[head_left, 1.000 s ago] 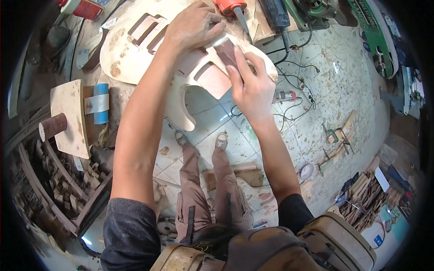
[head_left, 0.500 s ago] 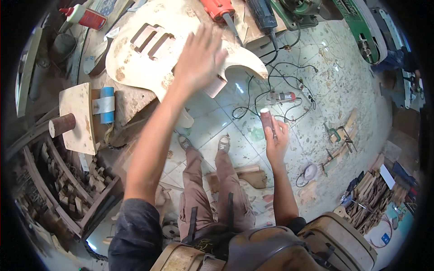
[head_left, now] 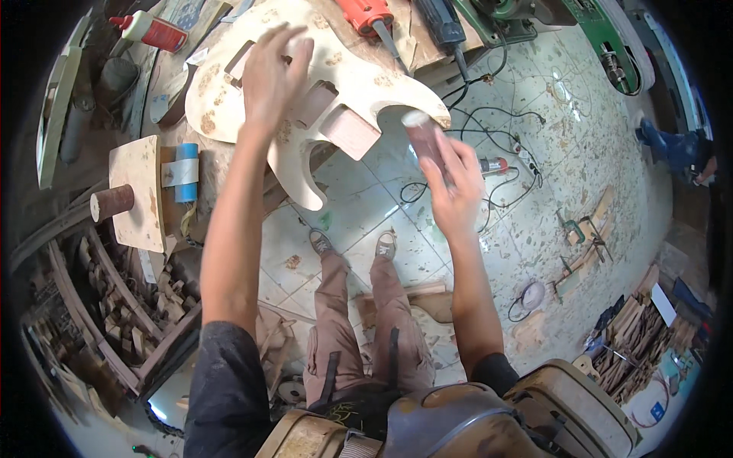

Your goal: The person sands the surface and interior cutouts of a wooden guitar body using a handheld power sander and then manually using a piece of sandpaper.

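A pale wooden guitar body (head_left: pixel 366 85) with cut-out cavities and brown mottled patches lies at the upper middle, its horns overhanging the floor side of the bench. Over its left part is my left hand (head_left: pixel 273 80), fingers apart and slightly blurred, with nothing in it. Whether the palm presses on the wood is hard to see. My right hand (head_left: pixel 456 187) grips a reddish-brown sanding cylinder (head_left: pixel 424 137) with a pale end. The cylinder is tilted, its top close to the curve of the guitar's right horn; I cannot tell if they touch.
A red power tool (head_left: pixel 366 14) and a dark one (head_left: pixel 441 29) lie beyond the body. Left are a glue bottle (head_left: pixel 156 32), a wooden board with a round peg (head_left: pixel 137 195) and a scrap crate (head_left: pixel 164 355). Cables (head_left: pixel 489 126) and clamps (head_left: pixel 576 237) lie on the floor.
My left hand has moved left across the guitar body. My right hand has raised the sanding cylinder up and left, nearer the right horn. The guitar body appears slightly turned.
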Action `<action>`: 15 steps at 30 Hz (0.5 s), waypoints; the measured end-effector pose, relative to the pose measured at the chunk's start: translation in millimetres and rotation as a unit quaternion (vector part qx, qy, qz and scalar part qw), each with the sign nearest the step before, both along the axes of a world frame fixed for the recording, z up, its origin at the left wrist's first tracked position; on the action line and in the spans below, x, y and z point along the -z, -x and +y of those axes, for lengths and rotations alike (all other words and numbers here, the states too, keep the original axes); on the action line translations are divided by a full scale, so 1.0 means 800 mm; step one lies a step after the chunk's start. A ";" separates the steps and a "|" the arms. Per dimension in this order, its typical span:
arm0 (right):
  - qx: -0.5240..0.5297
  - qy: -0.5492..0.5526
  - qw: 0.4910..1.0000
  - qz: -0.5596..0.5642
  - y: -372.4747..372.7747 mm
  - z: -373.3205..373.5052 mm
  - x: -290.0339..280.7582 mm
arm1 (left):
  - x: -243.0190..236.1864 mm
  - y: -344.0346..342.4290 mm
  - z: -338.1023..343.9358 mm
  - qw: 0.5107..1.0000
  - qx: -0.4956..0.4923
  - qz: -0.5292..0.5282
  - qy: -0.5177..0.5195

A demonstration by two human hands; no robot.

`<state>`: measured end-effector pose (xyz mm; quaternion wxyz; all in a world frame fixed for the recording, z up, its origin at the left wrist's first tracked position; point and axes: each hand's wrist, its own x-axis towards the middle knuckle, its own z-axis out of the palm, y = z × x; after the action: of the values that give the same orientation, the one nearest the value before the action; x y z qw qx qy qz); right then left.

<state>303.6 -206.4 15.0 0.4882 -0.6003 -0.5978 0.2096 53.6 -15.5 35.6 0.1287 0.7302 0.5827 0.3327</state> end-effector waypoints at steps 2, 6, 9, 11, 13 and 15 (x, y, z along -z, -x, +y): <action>-0.022 -0.038 0.999 -0.033 0.011 0.042 0.011 | 0.026 0.001 0.030 0.999 -0.023 0.039 0.002; -0.070 0.006 0.994 -0.085 0.032 0.068 0.014 | 0.052 -0.013 0.034 0.962 -0.088 0.253 -0.045; -0.040 -0.010 0.993 -0.112 0.019 0.052 0.041 | 0.019 -0.032 0.025 0.968 -0.055 0.218 0.108; -0.052 -0.051 0.990 -0.125 0.025 0.062 0.044 | 0.025 -0.026 0.025 0.970 -0.056 0.226 0.068; -0.063 -0.088 0.984 -0.139 0.029 0.073 0.044 | 0.030 -0.021 0.025 0.977 -0.041 0.204 0.043; -0.062 -0.107 0.983 -0.139 0.032 0.083 0.043 | 0.028 -0.024 0.026 0.980 -0.023 0.193 0.036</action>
<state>278.3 -140.0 -19.1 0.4475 -0.5299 -0.7149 0.0885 73.0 5.2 13.3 0.0325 0.7618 0.6250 0.1672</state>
